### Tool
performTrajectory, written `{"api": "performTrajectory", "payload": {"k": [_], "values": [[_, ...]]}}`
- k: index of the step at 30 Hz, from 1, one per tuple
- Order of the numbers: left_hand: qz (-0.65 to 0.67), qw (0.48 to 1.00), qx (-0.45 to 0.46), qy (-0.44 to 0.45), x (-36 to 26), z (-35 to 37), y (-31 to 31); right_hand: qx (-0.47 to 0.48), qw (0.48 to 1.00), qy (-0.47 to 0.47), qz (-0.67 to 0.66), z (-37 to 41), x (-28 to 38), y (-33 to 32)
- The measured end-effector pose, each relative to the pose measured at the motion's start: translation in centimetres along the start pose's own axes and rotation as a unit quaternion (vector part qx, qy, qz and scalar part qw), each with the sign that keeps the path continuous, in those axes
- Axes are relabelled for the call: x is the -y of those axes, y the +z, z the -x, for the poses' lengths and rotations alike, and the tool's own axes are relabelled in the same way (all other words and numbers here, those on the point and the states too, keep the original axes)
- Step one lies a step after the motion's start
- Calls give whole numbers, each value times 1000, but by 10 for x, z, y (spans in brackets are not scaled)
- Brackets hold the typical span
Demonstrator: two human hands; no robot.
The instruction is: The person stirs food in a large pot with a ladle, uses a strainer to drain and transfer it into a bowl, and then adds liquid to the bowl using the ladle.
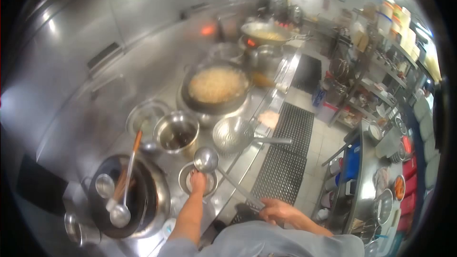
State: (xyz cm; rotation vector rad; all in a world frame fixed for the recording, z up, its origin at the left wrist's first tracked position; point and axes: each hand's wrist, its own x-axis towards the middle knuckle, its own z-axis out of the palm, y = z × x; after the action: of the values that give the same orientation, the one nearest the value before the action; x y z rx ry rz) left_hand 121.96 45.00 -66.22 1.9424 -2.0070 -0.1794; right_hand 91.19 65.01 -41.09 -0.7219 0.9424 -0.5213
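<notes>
My left hand reaches down into a small metal bowl on the steel counter; its fingertips are hidden. My right hand is closed on the handle of a ladle, whose round cup hangs just above that bowl. Behind the bowl stands a metal pot with dark liquid. A perforated strainer lies to the right of the pot, its handle pointing right. Farther back, a large wok holds pale, bubbling contents.
At the left, a dark wok carries ladles and a brush. Another wok with yellowish food stands at the back. Black mats cover the floor beside the range. On the right are a steel table and shelves with bowls.
</notes>
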Motion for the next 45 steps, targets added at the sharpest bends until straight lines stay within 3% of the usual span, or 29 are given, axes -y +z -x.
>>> {"api": "performTrajectory", "payload": {"k": [6, 9, 10, 13, 16, 17, 18, 19, 20, 21, 22, 25, 28, 30, 31, 33, 34, 35, 37, 38, 39, 41, 43, 45], "values": [[25, 999, 21, 8, -5, -9, -3, -15, 1000, -2, 10, 2, -8, -2], [34, 998, 41, -31, -5, -11, 0, -12, 1000, -11, 1, 4, -11, -3], [6, 1000, 4, 15, 2, -11, 9, -14, 1000, -13, 1, 6, -11, -1], [-50, 998, 0, 34, 2, -4, 4, -3, 999, -27, -19, 7, -13, 0], [-178, 977, 74, 93, 16, -16, 3, -15, 999, -40, -21, 12, -2, 8], [-139, 985, 80, 69, 27, -23, 10, -18, 999, -29, -13, 16, 3, 11], [-23, 999, 25, 14, 38, -28, 21, -28, 999, -22, -15, 16, 3, 8], [-24, 992, 121, 24, 36, -29, -12, -33, 999, -7, -18, 12, 3, 7], [-33, 992, 123, -2, 32, -24, -37, -27, 1000, -11, -12, 12, 6, 6], [10, 999, 37, -27, 43, -15, -43, -21, 1000, -14, -5, 12, 12, 7], [83, 990, -28, -109, 24, 3, -94, -29, 999, 14, 32, 7, 10, 1], [144, 953, -109, -243, 54, 71, -129, -14, 997, 24, 75, 4, 26, 12], [94, 976, -31, -192, 107, 125, -61, 1, 991, 67, 119, -1, 29, 20], [209, 890, 11, -404, 89, 118, -56, 1, 982, 100, 158, -8, 32, 27], [286, 863, -16, -415, 104, 116, -26, 31, 979, 105, 170, -11, 33, 27], [435, 769, 31, -467, 103, 94, -23, 40, 950, 115, 286, -16, 42, 42], [458, 755, 23, -469, 105, 85, -15, 44, 926, 136, 348, -20, 39, 41], [465, 750, 15, -469, 108, 78, -9, 57, 908, 74, 407, -28, 41, 43], [430, 784, 0, -448, 110, 67, -8, 70, 861, -36, 502, -30, 34, 45], [382, 822, -9, -422, 112, 61, -10, 66, 857, -28, 510, -36, 30, 39], [287, 884, -20, -368, 113, 56, -22, 59, 869, -44, 490, -40, 33, 41], [70, 960, -57, -263, 123, 50, -37, 52, 891, -70, 446, -51, 39, 52], [173, 926, -46, -331, 139, 54, -30, 42, 919, -89, 381, -72, 38, 55], [112, 934, -23, -338, 94, 58, -98, 35, 933, -133, 333, -94, 67, 76]]}}
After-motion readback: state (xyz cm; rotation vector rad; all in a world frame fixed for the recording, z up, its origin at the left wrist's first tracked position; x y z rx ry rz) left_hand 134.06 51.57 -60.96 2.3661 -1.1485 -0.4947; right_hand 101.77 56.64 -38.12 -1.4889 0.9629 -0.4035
